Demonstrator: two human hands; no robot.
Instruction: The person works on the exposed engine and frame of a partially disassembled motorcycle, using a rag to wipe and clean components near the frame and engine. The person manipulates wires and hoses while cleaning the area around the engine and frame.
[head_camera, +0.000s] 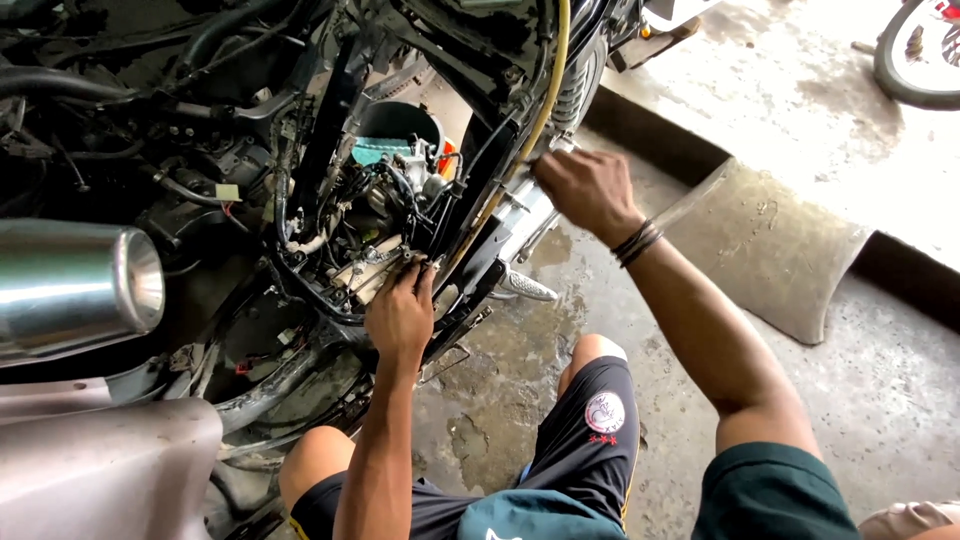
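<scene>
A stripped scooter lies open in front of me, its black frame tube, wiring and engine parts exposed. My left hand reaches into the frame, fingers closed on a small part near the engine; what it grips is hidden. My right hand is blurred at the scooter's right side, beside a yellow hose and a chrome footrest. Its fingers curl at the frame edge; I cannot tell what they hold. Dark bands circle that wrist.
A chrome exhaust muffler juts in at the left above a grey body panel. My knees are over wet concrete floor. A concrete ramp and raised kerb lie to the right. A wheel shows at top right.
</scene>
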